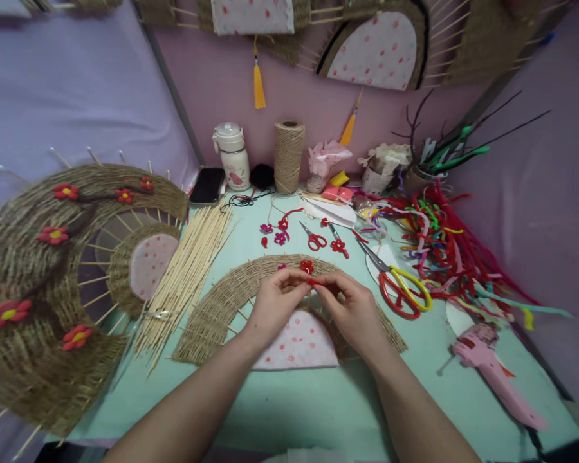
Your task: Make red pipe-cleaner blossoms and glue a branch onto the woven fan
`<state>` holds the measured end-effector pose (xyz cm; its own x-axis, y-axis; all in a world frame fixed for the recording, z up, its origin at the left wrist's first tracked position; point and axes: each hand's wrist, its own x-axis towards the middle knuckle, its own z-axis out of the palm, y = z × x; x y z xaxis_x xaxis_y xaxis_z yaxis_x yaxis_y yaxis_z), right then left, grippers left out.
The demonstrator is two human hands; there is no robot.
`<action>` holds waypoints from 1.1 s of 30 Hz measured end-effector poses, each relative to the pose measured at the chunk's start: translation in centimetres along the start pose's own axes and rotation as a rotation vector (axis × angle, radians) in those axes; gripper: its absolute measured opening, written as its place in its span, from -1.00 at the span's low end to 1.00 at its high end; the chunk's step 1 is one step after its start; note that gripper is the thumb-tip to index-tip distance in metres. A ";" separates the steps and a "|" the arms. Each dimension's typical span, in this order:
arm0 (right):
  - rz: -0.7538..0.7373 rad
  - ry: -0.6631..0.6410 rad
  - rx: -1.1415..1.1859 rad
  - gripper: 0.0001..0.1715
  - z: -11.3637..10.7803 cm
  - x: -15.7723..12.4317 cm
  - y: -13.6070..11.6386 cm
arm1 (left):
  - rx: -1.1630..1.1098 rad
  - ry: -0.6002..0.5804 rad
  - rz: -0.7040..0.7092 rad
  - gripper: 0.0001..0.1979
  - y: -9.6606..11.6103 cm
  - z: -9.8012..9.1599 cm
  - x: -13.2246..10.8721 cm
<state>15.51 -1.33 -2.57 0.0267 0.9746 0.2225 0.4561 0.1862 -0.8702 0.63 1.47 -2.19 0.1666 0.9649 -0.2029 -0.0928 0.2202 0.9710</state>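
Red piece (311, 281) in pinch of left hand (276, 303) and right hand (351, 310), lettering (232, 166) on white bottle (233, 156) illegible

No words, brands or numbers can be read; the white bottle (234, 168) bears faint marks, perhaps lettering, too small to make out.

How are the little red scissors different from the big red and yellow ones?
The small red-handled scissors are shorter than the large scissors with red and yellow handles. The small pair's loops are both red; the large pair has one of each colour. The small pair lies left of the large pair. Both have metal blades pointing away and leftward.
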 end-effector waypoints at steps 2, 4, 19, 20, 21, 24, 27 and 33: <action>0.041 -0.018 0.028 -0.84 0.0 -0.1 0.0 | 0.077 0.008 0.038 -0.89 -0.1 0.0 0.0; 0.110 -0.035 0.093 -0.81 -0.1 -0.1 0.1 | 0.130 0.023 0.071 -0.90 -0.1 0.0 0.0; 0.382 -0.066 0.213 -0.85 -0.3 0.3 0.1 | 0.254 -0.036 0.070 -0.89 0.3 0.4 -0.7; 0.379 -0.073 0.208 -0.86 -0.3 0.3 0.2 | 0.242 -0.040 0.047 -0.89 0.3 0.4 -0.7; 0.371 -0.079 0.205 -0.86 -0.3 0.2 0.3 | 0.224 -0.044 0.019 -0.89 0.4 0.4 -0.7; 0.292 -0.101 0.169 -0.88 -0.4 0.1 0.6 | 0.138 -0.071 -0.079 -0.93 0.5 0.3 -0.5; 0.015 -0.159 0.015 -0.92 -1.1 0.2 0.2 | -0.012 -0.135 -0.187 -0.95 0.6 -0.2 -0.3; -0.535 -0.257 -0.237 -0.86 -2.3 0.3 -0.8 | -0.221 -0.291 -0.510 -0.86 1.4 -1.6 -0.1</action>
<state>17.22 -1.51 -0.74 -0.4601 0.7587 0.4613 0.5324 0.6515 -0.5405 -1.07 1.94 -0.97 0.5008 0.6592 -0.5610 -0.1270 0.6971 0.7057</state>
